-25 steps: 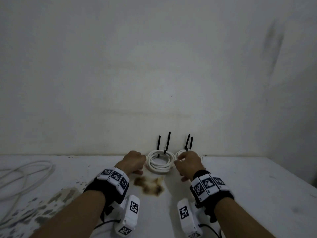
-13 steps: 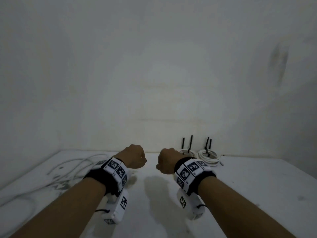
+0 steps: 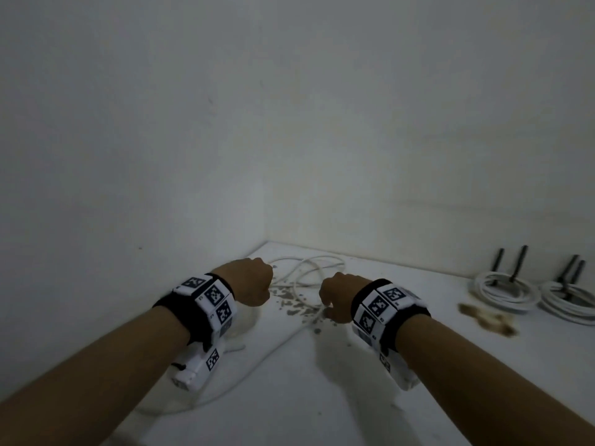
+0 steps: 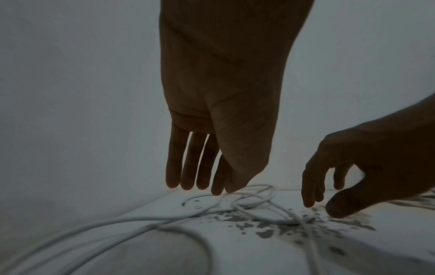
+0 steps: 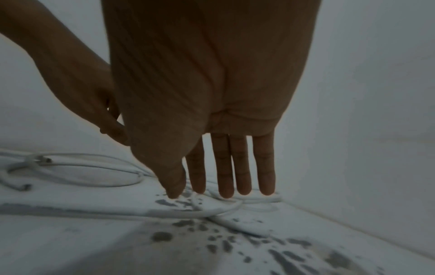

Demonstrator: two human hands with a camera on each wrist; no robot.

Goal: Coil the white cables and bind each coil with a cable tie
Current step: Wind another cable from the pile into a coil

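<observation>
Head view: left hand [image 3: 246,281] and right hand [image 3: 338,296] hover over loose white cable [image 3: 306,272], fingers straight, holding nothing. Risk: crossed loops snag, tangle tightens when pulled.

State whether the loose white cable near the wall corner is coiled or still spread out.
Spread out. The loose white cable sprawls in uneven loops across the white table, with no tie; neither hand holds it.
</observation>
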